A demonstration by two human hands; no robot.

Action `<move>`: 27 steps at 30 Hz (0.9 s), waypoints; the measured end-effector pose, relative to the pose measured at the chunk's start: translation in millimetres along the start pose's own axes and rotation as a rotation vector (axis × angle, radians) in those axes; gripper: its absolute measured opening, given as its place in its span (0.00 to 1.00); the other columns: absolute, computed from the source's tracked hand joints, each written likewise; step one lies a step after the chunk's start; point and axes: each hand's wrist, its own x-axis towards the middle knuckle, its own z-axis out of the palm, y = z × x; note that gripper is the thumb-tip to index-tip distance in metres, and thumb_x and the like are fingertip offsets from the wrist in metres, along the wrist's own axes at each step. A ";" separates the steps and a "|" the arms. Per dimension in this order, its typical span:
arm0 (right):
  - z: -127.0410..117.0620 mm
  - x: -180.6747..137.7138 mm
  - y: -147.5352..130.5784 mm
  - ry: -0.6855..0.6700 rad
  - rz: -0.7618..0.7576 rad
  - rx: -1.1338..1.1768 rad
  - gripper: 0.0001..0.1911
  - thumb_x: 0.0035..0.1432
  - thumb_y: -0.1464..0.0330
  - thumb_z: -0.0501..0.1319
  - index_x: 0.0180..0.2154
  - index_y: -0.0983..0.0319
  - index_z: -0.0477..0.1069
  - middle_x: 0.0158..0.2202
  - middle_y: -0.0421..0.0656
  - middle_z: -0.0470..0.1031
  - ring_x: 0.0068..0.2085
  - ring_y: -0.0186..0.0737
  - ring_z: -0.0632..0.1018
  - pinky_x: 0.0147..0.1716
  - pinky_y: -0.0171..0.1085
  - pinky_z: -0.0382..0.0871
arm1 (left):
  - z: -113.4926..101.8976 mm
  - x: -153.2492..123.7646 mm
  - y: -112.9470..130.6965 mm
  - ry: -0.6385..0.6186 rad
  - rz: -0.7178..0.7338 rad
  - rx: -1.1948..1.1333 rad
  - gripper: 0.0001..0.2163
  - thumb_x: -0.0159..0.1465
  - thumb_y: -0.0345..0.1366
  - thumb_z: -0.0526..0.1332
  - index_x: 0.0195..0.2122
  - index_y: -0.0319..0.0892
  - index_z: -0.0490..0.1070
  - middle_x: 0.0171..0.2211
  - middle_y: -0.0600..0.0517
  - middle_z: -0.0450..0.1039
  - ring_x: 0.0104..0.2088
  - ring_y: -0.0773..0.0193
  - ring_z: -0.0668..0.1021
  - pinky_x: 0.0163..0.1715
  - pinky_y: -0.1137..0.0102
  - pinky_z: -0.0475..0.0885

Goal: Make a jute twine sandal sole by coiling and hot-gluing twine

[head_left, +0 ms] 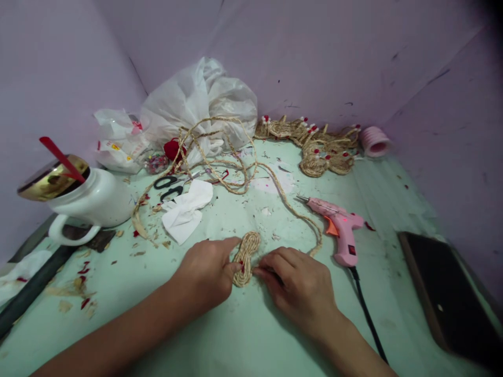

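A small coiled sole of braided straw cord (250,244) stands tilted over the green tabletop, pinched at its left side by my left hand (208,269). A bit of red shows on the sole beside my left thumb. My right hand (298,280) is at the sole's right edge, thumb and fingertips pressed together on the braided cord (281,191). That cord runs from behind my right hand up to a loose tangle at the back. Right of my hand lies a pink glue gun (340,225) with an orange trigger, its nozzle pointing left.
Finished straw pieces with beads (326,152) lie along the back wall beside a pink roll (375,141). Black-handled scissors (168,188), crumpled white paper (186,209) and a white mug (98,199) are on the left. A dark phone (448,293) lies at right.
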 end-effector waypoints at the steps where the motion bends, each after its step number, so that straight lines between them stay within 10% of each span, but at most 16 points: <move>1: 1.1 -0.4 0.1 -0.003 -0.002 -0.008 0.08 0.57 0.68 0.59 0.28 0.62 0.73 0.24 0.41 0.73 0.25 0.38 0.73 0.24 0.35 0.59 | 0.9 -1.0 1.1 0.049 -0.031 0.066 0.09 0.56 0.36 0.56 0.37 0.43 0.70 0.24 0.54 0.69 0.26 0.64 0.70 0.27 0.71 0.59; 27: 4.9 3.1 2.0 0.021 0.008 0.083 0.07 0.58 0.72 0.58 0.27 0.63 0.71 0.25 0.42 0.71 0.28 0.38 0.71 0.29 0.37 0.61 | 5.8 -6.1 5.9 0.036 0.057 0.286 0.05 0.59 0.37 0.53 0.33 0.43 0.66 0.34 0.51 0.72 0.34 0.57 0.75 0.30 0.66 0.63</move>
